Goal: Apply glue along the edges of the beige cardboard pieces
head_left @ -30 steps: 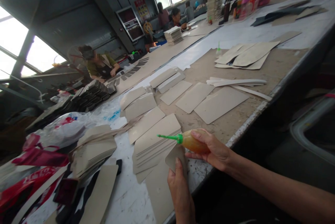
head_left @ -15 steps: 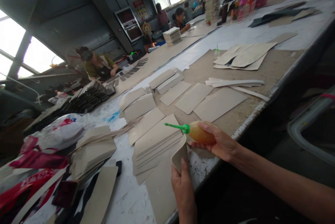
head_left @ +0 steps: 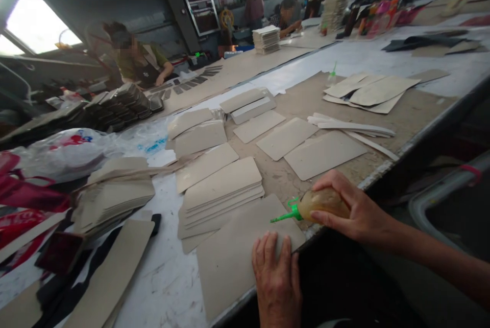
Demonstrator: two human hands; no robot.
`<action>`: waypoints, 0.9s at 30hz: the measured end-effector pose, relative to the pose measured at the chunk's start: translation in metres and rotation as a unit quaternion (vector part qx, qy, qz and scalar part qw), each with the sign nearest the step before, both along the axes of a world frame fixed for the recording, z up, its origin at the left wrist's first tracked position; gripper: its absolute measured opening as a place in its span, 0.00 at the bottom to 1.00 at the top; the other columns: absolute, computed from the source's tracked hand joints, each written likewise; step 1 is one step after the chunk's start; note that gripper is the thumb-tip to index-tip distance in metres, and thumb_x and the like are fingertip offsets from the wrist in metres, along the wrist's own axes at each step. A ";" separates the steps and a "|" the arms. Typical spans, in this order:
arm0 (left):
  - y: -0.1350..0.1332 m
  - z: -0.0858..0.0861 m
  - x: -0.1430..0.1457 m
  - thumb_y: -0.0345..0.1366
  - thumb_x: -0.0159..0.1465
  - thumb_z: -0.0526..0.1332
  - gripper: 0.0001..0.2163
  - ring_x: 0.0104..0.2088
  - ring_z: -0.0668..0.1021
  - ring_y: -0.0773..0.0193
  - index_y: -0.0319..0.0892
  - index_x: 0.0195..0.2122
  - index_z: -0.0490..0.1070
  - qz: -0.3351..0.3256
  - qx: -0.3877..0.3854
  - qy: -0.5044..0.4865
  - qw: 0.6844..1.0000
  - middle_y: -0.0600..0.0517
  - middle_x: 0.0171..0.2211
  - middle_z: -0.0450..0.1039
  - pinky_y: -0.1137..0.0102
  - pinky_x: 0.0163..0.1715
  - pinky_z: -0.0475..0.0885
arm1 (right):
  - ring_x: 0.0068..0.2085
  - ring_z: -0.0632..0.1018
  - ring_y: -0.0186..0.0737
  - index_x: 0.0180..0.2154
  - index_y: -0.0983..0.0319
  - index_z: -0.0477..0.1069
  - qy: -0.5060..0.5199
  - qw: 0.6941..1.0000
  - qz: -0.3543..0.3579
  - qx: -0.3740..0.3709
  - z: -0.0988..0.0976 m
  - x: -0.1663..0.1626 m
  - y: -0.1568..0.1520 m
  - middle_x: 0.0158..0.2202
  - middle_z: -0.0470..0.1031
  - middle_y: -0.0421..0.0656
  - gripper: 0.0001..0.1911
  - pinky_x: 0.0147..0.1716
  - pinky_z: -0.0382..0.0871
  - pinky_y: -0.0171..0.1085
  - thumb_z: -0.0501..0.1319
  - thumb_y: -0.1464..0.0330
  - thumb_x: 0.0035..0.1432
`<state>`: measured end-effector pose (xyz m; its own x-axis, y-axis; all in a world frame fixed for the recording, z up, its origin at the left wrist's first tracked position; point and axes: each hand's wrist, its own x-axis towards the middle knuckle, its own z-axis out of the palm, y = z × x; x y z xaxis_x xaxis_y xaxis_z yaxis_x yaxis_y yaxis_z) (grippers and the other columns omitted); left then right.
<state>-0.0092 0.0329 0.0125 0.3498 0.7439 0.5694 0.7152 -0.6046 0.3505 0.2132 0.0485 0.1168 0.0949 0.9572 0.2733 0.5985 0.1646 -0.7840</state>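
Note:
My right hand (head_left: 352, 210) is closed round a squeeze bottle (head_left: 323, 204) of yellowish-brown liquid. Its thin green nozzle (head_left: 285, 215) points left, over a flat beige sheet (head_left: 229, 266) at the table's front edge. On that sheet my left hand (head_left: 273, 272) lies with its fingers stretched out flat. Whether the nozzle tip touches the sheet I cannot tell. Just behind it is a fanned stack of beige panels (head_left: 224, 185) with rounded corners. Further back, several single panels (head_left: 287, 138) lie spread on the brown table surface.
White strips (head_left: 352, 126) and larger cut pieces (head_left: 371, 88) lie to the right. A second small bottle (head_left: 332, 77) stands behind them. At left are a plastic bag (head_left: 69, 151), another panel stack (head_left: 115, 190) and dark strips (head_left: 72, 277). A co-worker (head_left: 140, 62) sits across the table.
My left hand has let go of the bent panel edge and now rests flat on the sheet. The bottle has moved right and down, its nozzle now lower over the sheet. The view has shifted.

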 end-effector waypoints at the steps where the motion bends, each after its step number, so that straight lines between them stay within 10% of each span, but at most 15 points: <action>1: 0.000 0.000 0.001 0.28 0.63 0.60 0.17 0.55 0.71 0.53 0.46 0.53 0.71 0.001 0.004 -0.005 1.000 0.43 0.52 0.70 0.51 0.56 0.68 | 0.39 0.74 0.41 0.43 0.56 0.66 -0.027 0.999 0.021 0.018 0.000 -0.001 0.001 0.40 0.68 0.43 0.14 0.40 0.71 0.39 0.66 0.63 0.56; 27: 0.000 0.007 0.005 0.28 0.64 0.59 0.14 0.53 0.72 0.54 0.43 0.51 0.71 -0.004 -0.010 -0.027 1.000 0.44 0.49 0.72 0.52 0.57 0.66 | 0.40 0.73 0.44 0.40 0.58 0.68 -0.125 0.986 0.092 0.052 0.015 -0.004 0.009 0.38 0.69 0.45 0.11 0.40 0.71 0.41 0.66 0.69 0.55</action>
<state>-0.0039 0.0332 0.0199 0.3256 0.7527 0.5722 0.6900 -0.6029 0.4005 0.2087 0.0575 0.1323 -0.1610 0.9172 0.3645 0.7233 0.3609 -0.5887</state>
